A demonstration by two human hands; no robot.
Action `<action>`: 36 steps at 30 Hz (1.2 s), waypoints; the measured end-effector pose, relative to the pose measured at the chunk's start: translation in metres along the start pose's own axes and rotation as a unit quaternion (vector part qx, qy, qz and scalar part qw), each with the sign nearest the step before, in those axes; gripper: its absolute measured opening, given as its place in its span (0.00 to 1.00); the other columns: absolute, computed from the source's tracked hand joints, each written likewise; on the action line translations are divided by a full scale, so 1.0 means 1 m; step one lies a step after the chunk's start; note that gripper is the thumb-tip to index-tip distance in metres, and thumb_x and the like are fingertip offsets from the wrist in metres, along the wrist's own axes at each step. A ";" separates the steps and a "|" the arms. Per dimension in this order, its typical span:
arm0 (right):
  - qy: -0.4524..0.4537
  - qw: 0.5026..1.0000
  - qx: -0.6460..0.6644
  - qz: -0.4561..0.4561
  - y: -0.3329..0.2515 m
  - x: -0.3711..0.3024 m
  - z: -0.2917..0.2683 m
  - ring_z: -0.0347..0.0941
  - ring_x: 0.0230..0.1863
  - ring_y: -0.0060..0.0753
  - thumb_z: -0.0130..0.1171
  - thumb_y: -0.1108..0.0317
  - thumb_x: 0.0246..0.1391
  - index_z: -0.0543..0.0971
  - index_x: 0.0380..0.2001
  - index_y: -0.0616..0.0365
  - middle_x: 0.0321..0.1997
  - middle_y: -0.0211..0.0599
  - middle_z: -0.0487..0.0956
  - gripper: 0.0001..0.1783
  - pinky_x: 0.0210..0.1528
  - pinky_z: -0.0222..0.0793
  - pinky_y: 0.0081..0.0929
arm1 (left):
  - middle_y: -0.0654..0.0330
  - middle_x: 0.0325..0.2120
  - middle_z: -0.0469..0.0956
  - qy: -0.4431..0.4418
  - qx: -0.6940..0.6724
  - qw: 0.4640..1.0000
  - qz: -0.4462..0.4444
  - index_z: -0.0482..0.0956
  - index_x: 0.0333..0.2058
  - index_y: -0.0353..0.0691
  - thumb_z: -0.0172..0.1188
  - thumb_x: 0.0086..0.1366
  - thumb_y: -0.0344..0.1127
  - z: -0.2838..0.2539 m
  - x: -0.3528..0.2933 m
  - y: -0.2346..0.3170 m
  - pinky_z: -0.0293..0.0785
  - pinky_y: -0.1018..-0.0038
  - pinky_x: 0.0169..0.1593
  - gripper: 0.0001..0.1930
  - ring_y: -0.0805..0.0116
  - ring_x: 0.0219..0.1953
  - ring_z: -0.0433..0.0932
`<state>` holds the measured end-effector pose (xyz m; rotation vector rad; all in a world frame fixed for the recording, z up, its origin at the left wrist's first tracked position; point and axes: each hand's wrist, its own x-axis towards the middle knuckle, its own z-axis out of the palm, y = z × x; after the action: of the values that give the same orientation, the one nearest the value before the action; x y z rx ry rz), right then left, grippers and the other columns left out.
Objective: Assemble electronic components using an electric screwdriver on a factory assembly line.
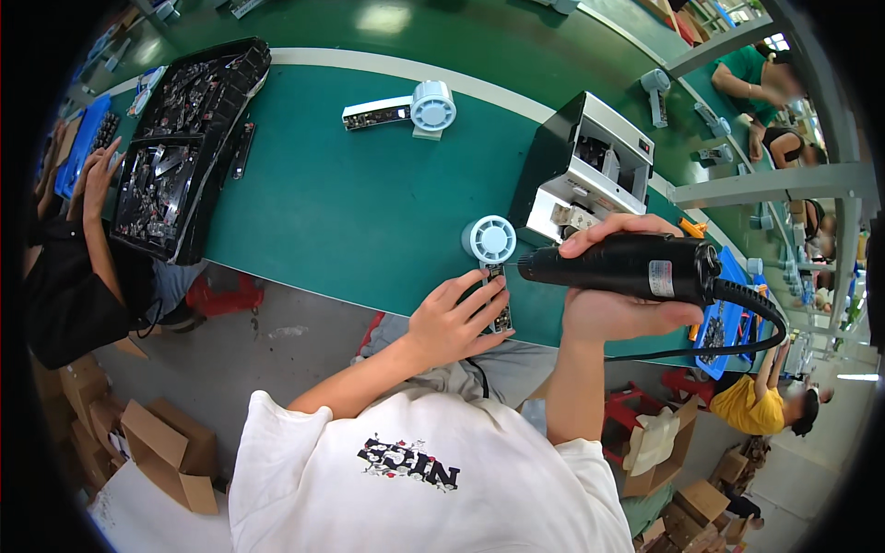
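My right hand point(613, 318) is wrapped around a black electric screwdriver point(622, 267), held level with its tip pointing left. The thin bit reaches the open handle of a light-blue handheld fan point(490, 240), where a circuit board shows. My left hand point(456, 318) holds that fan by its handle, fingers across the board and thumb at the near end. Farther up the table lies a second light-blue fan point(433, 111), its handle also open with a board inside.
Right of the fan stands a black-and-silver boxy machine point(581, 166). Black trays of small parts point(166, 184) lie on the left of the green table point(350, 203), beside another person's hand point(97, 180). A blue bin point(714, 355) sits right, near the screwdriver's cable point(756, 346).
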<state>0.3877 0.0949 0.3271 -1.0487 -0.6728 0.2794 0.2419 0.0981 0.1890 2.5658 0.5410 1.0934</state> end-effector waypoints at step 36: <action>-0.016 0.999 -0.047 0.018 -0.019 0.049 -0.034 0.72 0.16 0.36 0.30 0.11 0.47 0.72 0.35 0.61 0.23 0.41 0.74 0.56 0.19 0.69 0.26 | 0.60 0.57 0.76 -0.032 0.021 0.999 -0.012 0.83 0.48 0.49 0.68 0.58 0.48 0.000 -0.003 0.005 0.74 0.65 0.52 0.20 0.57 0.57 0.73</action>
<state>0.4454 0.0869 0.3508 -1.1495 -0.7025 0.2983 0.2417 0.0923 0.1893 2.6137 0.5824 0.9987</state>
